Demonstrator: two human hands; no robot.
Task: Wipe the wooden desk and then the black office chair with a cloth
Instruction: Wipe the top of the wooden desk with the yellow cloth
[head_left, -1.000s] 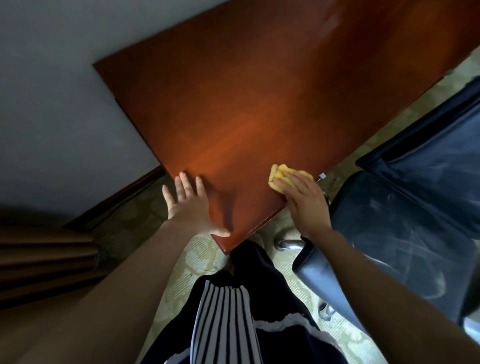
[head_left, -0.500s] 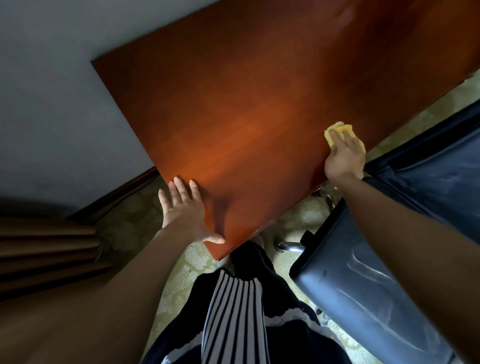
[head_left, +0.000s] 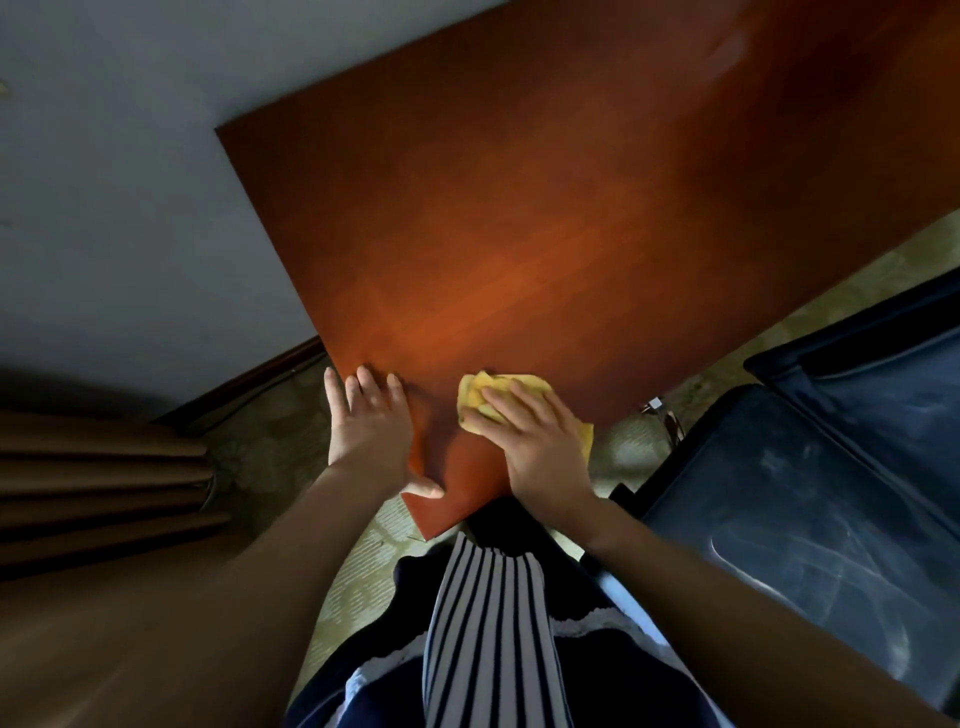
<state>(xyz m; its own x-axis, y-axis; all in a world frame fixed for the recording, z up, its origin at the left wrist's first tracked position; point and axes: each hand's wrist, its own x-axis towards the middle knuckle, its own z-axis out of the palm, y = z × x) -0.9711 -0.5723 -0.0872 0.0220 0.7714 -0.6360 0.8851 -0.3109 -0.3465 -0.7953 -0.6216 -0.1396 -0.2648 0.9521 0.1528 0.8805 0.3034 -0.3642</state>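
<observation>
Pressing down with flat, spread fingers, the right hand pins the yellow cloth to the desk; the fingers lie over the cloth rather than curl round it. A fold of cloth sticks out past the fingertips and another corner hangs just off the desk's near edge by the wrist. The left hand lies flat and relaxed on the desk's left edge, thumb hooked over the near corner, holding nothing. It looks to be bracing the body.

The cloth sits close to the near corner, just beside the left hand. From there the desk runs long, away and up to the right, so nearly all of its top lies ahead and to the right of the cloth. The next stroke probably has to go that way, and the right hand is the one placed for it. The chair stands to the right, well apart from the cloth and on the right hand's side; its dusty, streaked seat is not yet touched.

Half a second earlier the right hand and cloth were far out along the near edge, close to the chair. They have swept back towards the corner, while the left hand has kept its place.
</observation>
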